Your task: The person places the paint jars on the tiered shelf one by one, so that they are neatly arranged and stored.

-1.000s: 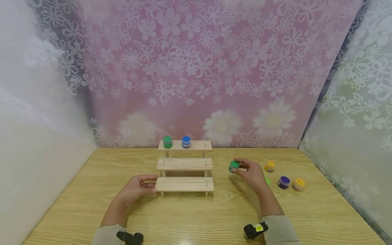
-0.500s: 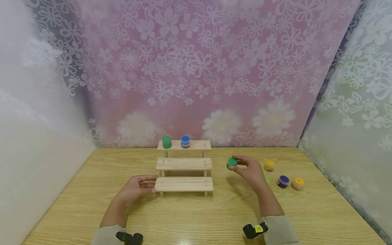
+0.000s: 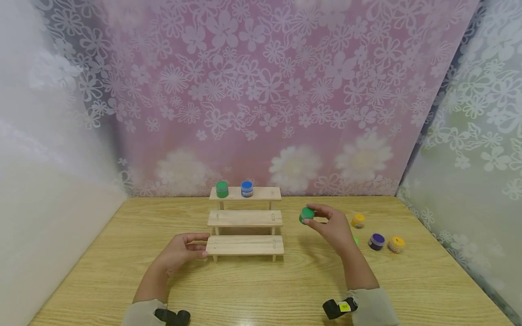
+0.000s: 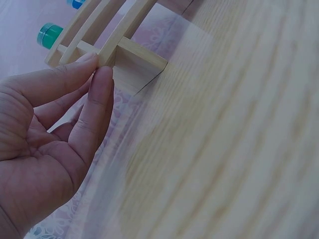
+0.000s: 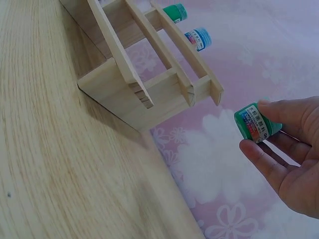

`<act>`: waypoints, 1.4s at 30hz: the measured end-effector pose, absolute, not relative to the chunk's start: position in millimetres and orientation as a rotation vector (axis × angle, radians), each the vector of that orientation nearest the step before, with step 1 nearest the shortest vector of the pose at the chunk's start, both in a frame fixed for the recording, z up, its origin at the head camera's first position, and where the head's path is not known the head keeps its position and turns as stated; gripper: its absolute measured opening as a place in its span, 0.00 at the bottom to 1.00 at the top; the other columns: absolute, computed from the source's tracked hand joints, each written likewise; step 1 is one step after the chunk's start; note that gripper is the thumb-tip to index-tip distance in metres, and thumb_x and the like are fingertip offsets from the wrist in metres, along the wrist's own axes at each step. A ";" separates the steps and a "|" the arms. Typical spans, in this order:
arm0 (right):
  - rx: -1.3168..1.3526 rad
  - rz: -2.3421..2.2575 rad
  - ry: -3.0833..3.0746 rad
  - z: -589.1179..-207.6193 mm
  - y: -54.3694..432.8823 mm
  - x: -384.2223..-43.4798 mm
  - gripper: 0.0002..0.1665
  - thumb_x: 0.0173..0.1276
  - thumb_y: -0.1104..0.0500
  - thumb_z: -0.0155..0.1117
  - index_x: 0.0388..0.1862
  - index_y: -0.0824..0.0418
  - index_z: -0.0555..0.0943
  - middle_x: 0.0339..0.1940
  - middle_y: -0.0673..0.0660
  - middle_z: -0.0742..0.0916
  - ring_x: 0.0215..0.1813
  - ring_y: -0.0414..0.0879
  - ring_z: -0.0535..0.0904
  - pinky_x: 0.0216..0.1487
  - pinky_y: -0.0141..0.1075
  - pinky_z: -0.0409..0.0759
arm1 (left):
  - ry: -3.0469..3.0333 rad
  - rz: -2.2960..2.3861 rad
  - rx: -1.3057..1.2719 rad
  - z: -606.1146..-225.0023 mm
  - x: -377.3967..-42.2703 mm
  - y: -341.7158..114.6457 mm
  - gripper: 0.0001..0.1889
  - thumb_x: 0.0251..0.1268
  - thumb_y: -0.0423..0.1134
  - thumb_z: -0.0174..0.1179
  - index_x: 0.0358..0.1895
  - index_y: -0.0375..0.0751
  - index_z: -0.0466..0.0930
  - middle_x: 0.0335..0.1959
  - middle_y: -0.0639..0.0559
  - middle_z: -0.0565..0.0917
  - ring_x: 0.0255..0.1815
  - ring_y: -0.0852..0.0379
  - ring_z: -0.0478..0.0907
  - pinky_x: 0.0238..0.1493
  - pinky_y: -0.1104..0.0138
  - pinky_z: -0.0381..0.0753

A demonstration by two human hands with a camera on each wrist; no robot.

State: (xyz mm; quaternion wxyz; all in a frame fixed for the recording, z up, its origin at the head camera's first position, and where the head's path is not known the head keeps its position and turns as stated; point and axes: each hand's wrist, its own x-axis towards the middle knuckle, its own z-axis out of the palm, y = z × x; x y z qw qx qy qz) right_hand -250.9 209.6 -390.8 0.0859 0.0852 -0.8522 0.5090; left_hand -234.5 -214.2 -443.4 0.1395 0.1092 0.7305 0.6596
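Green jar (squat, round, labelled), held, stepped pale-wood rack, grained tabletop.

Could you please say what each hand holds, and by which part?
Right hand: green jar, by its sides. Left hand: wooden rack, by the left end of the bottom shelf.

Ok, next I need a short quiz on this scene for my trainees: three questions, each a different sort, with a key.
1. Multiple choice: what colour is the held jar in the right hand? (a) purple; (b) green; (c) yellow.
2. True or false: the middle shelf has two jars standing on it.
3. Fill the gap: the left hand pinches the end of the ______ shelf.

Key
1. b, green.
2. False: the other green jar and the blue jar stand on the top shelf.
3. Bottom: it is the bottom shelf.
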 end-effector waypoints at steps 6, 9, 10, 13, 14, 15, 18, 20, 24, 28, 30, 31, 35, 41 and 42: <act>0.260 1.544 -2.522 -385.6 206.1 -247.1 0.31 0.61 0.52 0.74 0.63 0.56 0.79 0.57 0.57 0.82 0.59 0.53 0.76 0.56 0.47 0.79 | 2.118 1.905 0.318 -442.8 -233.9 -213.7 0.34 0.58 0.29 0.69 0.67 0.25 0.67 0.58 0.32 0.77 0.51 0.49 0.80 0.49 0.58 0.83; 0.266 1.557 -2.513 -383.1 204.5 -245.2 0.31 0.61 0.52 0.74 0.63 0.56 0.79 0.56 0.58 0.82 0.59 0.53 0.76 0.56 0.46 0.79 | 2.122 1.904 0.317 -442.5 -233.7 -213.6 0.34 0.58 0.29 0.69 0.67 0.25 0.67 0.57 0.33 0.77 0.50 0.50 0.80 0.49 0.58 0.83; 0.268 1.561 -2.510 -382.3 204.0 -244.5 0.30 0.62 0.52 0.74 0.63 0.56 0.79 0.56 0.58 0.82 0.59 0.53 0.76 0.56 0.45 0.80 | 2.122 1.904 0.315 -442.4 -233.7 -213.5 0.34 0.58 0.29 0.69 0.67 0.25 0.67 0.57 0.33 0.78 0.50 0.50 0.80 0.49 0.58 0.83; 0.271 1.561 -2.505 -380.4 202.8 -242.8 0.30 0.62 0.54 0.73 0.63 0.56 0.79 0.55 0.58 0.82 0.58 0.53 0.76 0.55 0.43 0.80 | 2.119 1.903 0.315 -442.2 -233.7 -213.3 0.34 0.58 0.29 0.69 0.67 0.25 0.67 0.57 0.33 0.78 0.50 0.50 0.80 0.49 0.58 0.83; 0.273 1.560 -2.503 -379.7 202.3 -242.3 0.29 0.62 0.54 0.73 0.63 0.56 0.79 0.55 0.58 0.82 0.58 0.52 0.76 0.54 0.42 0.81 | 2.118 1.902 0.317 -442.2 -233.7 -213.3 0.34 0.58 0.29 0.69 0.67 0.25 0.67 0.57 0.33 0.78 0.50 0.50 0.80 0.49 0.58 0.82; 0.278 1.555 -2.502 -379.2 201.8 -241.8 0.29 0.62 0.54 0.73 0.63 0.55 0.79 0.55 0.58 0.82 0.58 0.52 0.76 0.54 0.41 0.81 | 2.118 1.901 0.319 -442.1 -233.6 -213.2 0.34 0.58 0.29 0.69 0.67 0.25 0.67 0.57 0.33 0.77 0.50 0.49 0.80 0.49 0.58 0.82; 0.296 1.553 -2.494 -377.7 199.4 -241.1 0.29 0.62 0.54 0.74 0.62 0.56 0.79 0.54 0.57 0.83 0.57 0.52 0.77 0.52 0.39 0.82 | 2.117 1.901 0.320 -442.1 -233.6 -213.3 0.34 0.58 0.30 0.69 0.67 0.25 0.67 0.58 0.33 0.77 0.51 0.49 0.80 0.49 0.59 0.82; 0.305 1.558 -2.488 -376.8 197.3 -240.8 0.29 0.61 0.54 0.74 0.62 0.56 0.80 0.54 0.57 0.83 0.57 0.51 0.77 0.51 0.38 0.82 | 2.120 1.899 0.318 -442.1 -233.7 -213.4 0.34 0.58 0.30 0.69 0.67 0.25 0.67 0.59 0.33 0.76 0.51 0.49 0.80 0.49 0.59 0.82; 0.319 1.586 -2.477 -375.9 193.2 -240.8 0.29 0.61 0.56 0.74 0.61 0.56 0.80 0.53 0.57 0.83 0.56 0.51 0.77 0.50 0.37 0.82 | 2.127 1.893 0.321 -442.7 -234.1 -213.6 0.34 0.58 0.30 0.69 0.68 0.25 0.67 0.59 0.32 0.76 0.51 0.49 0.80 0.49 0.59 0.82; 0.340 1.601 -2.473 -375.2 189.7 -240.8 0.28 0.61 0.58 0.74 0.61 0.56 0.80 0.53 0.56 0.83 0.56 0.51 0.77 0.49 0.36 0.82 | 2.130 1.893 0.317 -443.3 -234.7 -213.8 0.34 0.58 0.30 0.69 0.68 0.25 0.66 0.58 0.33 0.77 0.51 0.49 0.80 0.49 0.59 0.82; 0.350 1.606 -2.475 -374.7 187.9 -240.7 0.28 0.61 0.58 0.74 0.61 0.56 0.80 0.54 0.56 0.83 0.56 0.52 0.77 0.49 0.36 0.82 | 2.132 1.893 0.315 -443.8 -234.6 -213.8 0.34 0.58 0.29 0.69 0.67 0.25 0.67 0.58 0.33 0.77 0.51 0.49 0.80 0.49 0.58 0.82; 0.352 1.610 -2.473 -374.4 187.1 -240.6 0.28 0.61 0.58 0.74 0.61 0.56 0.80 0.54 0.56 0.83 0.56 0.52 0.77 0.49 0.36 0.82 | 2.132 1.892 0.314 -444.1 -234.5 -213.8 0.34 0.58 0.29 0.69 0.67 0.25 0.67 0.58 0.33 0.77 0.51 0.49 0.80 0.49 0.58 0.82; 0.356 1.615 -2.478 -373.8 184.0 -240.4 0.29 0.61 0.57 0.75 0.61 0.56 0.80 0.54 0.55 0.83 0.56 0.52 0.77 0.49 0.36 0.82 | 2.130 1.893 0.312 -444.6 -234.4 -213.9 0.34 0.58 0.29 0.69 0.68 0.26 0.67 0.58 0.33 0.77 0.51 0.49 0.80 0.49 0.57 0.82; 0.348 1.605 -2.489 -373.8 181.9 -240.6 0.29 0.60 0.55 0.75 0.62 0.54 0.80 0.54 0.55 0.83 0.57 0.53 0.77 0.50 0.38 0.82 | 2.136 1.894 0.317 -443.9 -233.6 -212.4 0.33 0.58 0.29 0.69 0.67 0.26 0.67 0.59 0.33 0.76 0.51 0.48 0.80 0.49 0.58 0.83; 0.345 1.603 -2.490 -373.8 181.8 -240.7 0.29 0.61 0.55 0.74 0.62 0.54 0.80 0.54 0.55 0.83 0.57 0.53 0.77 0.51 0.38 0.82 | 2.140 1.893 0.315 -443.8 -233.5 -212.1 0.33 0.58 0.29 0.69 0.67 0.26 0.67 0.59 0.33 0.76 0.51 0.48 0.80 0.49 0.58 0.83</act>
